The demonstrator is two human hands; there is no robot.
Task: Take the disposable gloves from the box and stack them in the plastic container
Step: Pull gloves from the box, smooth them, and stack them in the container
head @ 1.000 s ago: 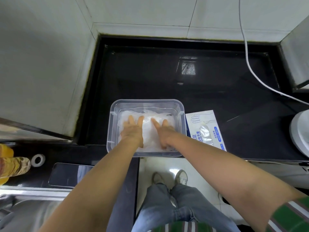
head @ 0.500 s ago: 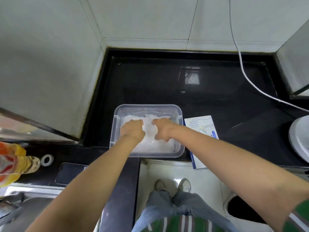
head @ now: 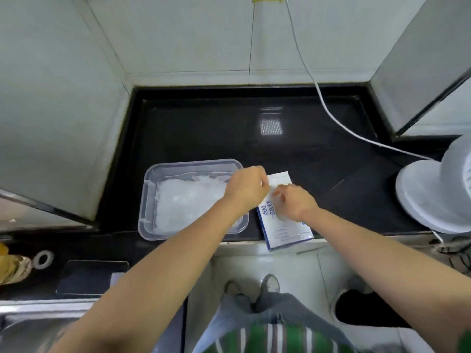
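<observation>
– Black stone worktop (head: 229,133) set into a tiled corner, as the head camera sees it, with a white cable (head: 331,115) trailing across to a white appliance (head: 433,194) on the right. Where are the task's things?

– At the near edge. The plastic container (head: 149,189) sits on the left with a pile of clear gloves (head: 183,200) already in it. The box (head: 285,230) lies flat just beside it on the right. Its long axis runs away from the person, leaning a little left at the far end, and its near end hangs over the worktop's edge.

– And the hands?

– Both are over the box's far half, close together but not touching. The left hand (head: 247,189) is curled, its wrist crossing the container's right rim and its fingertips at the box's far left corner. The right hand (head: 293,202) is curled too, tips down on the box's top face (where I take the opening to be). Something pale shows between them, but I cannot tell whether either hand really has a glove or merely rests on the card.

– So what does the next move turn on?

– Direction. The container lies to the left of both hands, and the left hand is the nearer one. I judge a glove must come up out of the box, then travel left over the rim and be laid along the pile's length.
</observation>
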